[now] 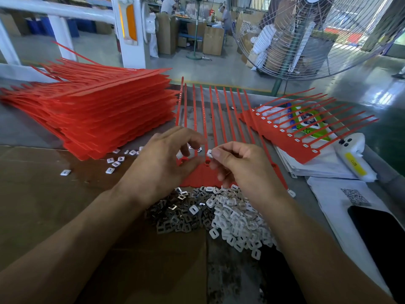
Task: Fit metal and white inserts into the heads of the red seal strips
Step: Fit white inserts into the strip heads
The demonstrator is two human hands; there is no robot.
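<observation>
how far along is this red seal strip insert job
Done: one comb of red seal strips, set aside on the right, shows white inserts along its heads. In hand: the right hand pinches a small white square insert above the heads of the red strip comb in front, while the left hand rests on it. Left: the tall stack of red strips and the loose piles of metal inserts and white inserts, so most remains.

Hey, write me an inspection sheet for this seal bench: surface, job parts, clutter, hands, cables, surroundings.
Surface: cardboard sheet over a grey bench.
Job's things: red strip sheet under the hands; red stack left; fitted sheet right; metal inserts and white inserts heaped near.
Clutter: papers, phone, white bundle.
Hands: right hand pinches a white insert; left hand hovers, fingers curled.
Cables: nothing seen.
Surroundings: fan, boxes, workers.
</observation>
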